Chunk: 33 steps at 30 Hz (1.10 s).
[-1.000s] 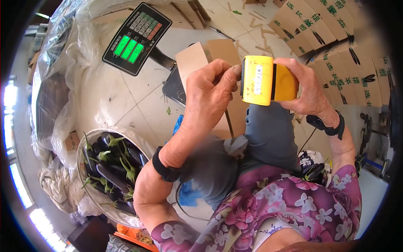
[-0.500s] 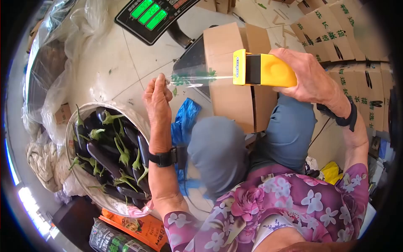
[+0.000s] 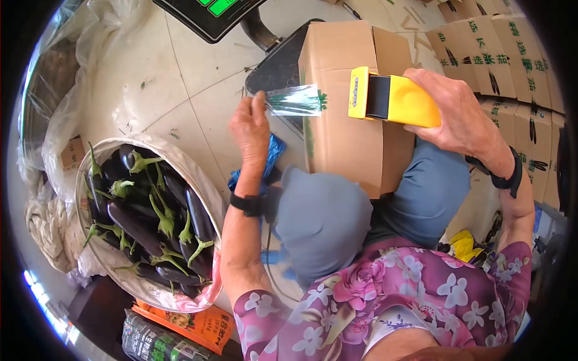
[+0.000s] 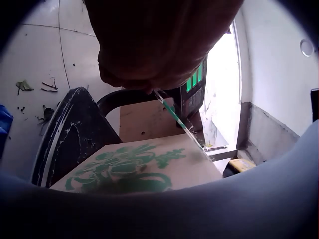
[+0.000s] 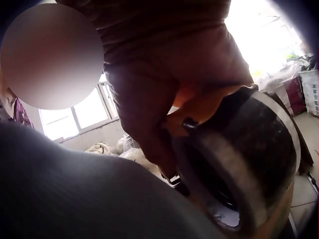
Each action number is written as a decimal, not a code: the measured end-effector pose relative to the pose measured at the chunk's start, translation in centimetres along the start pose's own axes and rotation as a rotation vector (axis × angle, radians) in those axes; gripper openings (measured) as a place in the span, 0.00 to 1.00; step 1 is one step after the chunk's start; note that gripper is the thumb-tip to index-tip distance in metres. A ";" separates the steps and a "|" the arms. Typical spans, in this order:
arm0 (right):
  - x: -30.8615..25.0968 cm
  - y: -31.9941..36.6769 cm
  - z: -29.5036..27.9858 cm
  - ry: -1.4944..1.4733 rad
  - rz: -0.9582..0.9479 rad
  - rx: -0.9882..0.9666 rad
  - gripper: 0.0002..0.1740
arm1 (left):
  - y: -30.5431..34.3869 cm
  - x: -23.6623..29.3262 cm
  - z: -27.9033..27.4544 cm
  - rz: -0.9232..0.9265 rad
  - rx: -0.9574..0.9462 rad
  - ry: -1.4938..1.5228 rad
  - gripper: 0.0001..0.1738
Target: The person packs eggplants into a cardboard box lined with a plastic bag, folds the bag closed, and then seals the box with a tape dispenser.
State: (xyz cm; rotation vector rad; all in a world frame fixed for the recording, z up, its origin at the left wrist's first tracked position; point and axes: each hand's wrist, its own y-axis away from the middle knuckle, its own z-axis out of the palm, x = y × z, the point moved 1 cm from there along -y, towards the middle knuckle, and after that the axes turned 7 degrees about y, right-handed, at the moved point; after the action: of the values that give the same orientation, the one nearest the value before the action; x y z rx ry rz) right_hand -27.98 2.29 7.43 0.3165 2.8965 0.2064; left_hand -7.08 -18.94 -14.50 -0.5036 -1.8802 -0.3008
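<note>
My left hand (image 3: 250,132) pinches the free end of a strip of clear packing tape (image 3: 294,100), which stretches rightward over the cardboard box (image 3: 338,138). In the left wrist view the tape (image 4: 175,117) shows edge-on below the hand (image 4: 159,50), close above the box's green print (image 4: 119,169). My right hand (image 3: 460,108) grips a yellow tape dispenser (image 3: 412,102) over the box's right part, its front end facing left. The right wrist view has the dark roll of tape (image 5: 264,144) close up, with the fingers behind it. The box stands in front of the knees.
A lined basket (image 3: 90,231) of eggplants (image 3: 135,225) stands at the left. A scale with a green-lit display (image 3: 205,15) and black platform (image 3: 280,72) is at the back. Printed cartons (image 3: 500,57) fill the back right. Orange (image 3: 198,325) and dark bags lie front left.
My left hand moved left, away from the dispenser, drawing out a strip of tape, then slightly back right. The dispenser turned to face left over the box. The head view tilted downward.
</note>
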 end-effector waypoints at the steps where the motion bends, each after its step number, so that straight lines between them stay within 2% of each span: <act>1: -0.1 0.1 0.1 0.007 0.010 0.013 0.34 | 0.5 -0.2 0.7 -0.035 -0.057 -0.011 0.17; 2: -0.1 0.2 0.1 0.014 0.019 0.026 0.33 | 1.0 -0.6 1.5 -0.040 -0.055 -0.014 0.17; 4: -0.3 0.1 0.1 0.015 0.017 0.020 0.33 | 1.7 -1.7 3.5 0.162 -0.085 -0.223 0.17; 8: -0.1 0.3 0.3 0.000 0.005 0.036 0.35 | 2.8 -1.1 6.5 0.235 -0.180 -0.251 0.16; 9: 0.0 0.5 0.2 -0.005 0.005 0.032 0.35 | 2.9 -0.9 6.6 0.172 -0.251 -0.281 0.15; 14: -0.2 0.4 0.3 0.014 0.004 0.041 0.36 | 3.0 -0.6 6.3 0.111 -0.352 -0.344 0.16; 17: -0.4 0.3 0.1 0.018 0.024 0.034 0.35 | 2.7 0.0 6.3 -0.008 -0.449 -0.398 0.14; 19: -0.8 0.5 0.0 -0.007 0.027 0.022 0.35 | 4.1 -4.0 7.3 -0.071 -0.481 -0.468 0.14; 20: -0.5 0.3 -0.2 -0.023 0.043 0.013 0.35 | 3.7 -4.2 7.7 -0.122 -0.522 -0.528 0.14; 22: -0.2 0.3 -0.2 -0.011 0.059 0.032 0.35 | 3.7 -4.7 8.0 -0.164 -0.521 -0.465 0.13; 24: -0.3 0.7 0.3 -0.024 0.076 0.026 0.35 | 3.3 -4.9 7.8 -0.034 -0.277 -0.103 0.11; 25: 0.0 0.8 0.2 -0.023 0.059 0.052 0.35 | 2.3 -3.5 7.6 -0.127 -0.222 0.091 0.11; 26: 0.1 1.0 0.2 -0.028 0.040 0.069 0.35 | 2.2 -3.5 8.2 -0.117 -0.236 0.100 0.11; 28: 0.3 0.9 0.0 -0.007 0.008 0.135 0.34 | 1.9 -3.5 9.2 0.049 -0.308 0.017 0.11; 29: 0.4 0.9 -0.2 -0.037 0.009 0.117 0.33 | 1.2 -2.5 8.5 -0.096 -0.450 -0.150 0.12; 30: 0.6 1.1 -0.2 -0.071 0.017 0.099 0.33 | 0.0 -1.3 8.2 -0.064 -0.465 -0.151 0.12; 32: 1.2 1.4 0.2 -0.034 0.008 0.183 0.31 | -2.4 2.6 7.8 0.207 -0.307 -0.010 0.17; 33: 1.4 1.6 0.1 -0.047 -0.004 0.191 0.31 | -3.9 6.1 7.8 0.298 -0.283 0.062 0.19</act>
State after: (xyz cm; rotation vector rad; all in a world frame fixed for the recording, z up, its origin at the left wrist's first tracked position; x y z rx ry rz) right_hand -28.96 4.18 7.34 0.3427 2.8740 -0.0785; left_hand -17.25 -17.71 -11.44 -0.9450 -1.6821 -0.3808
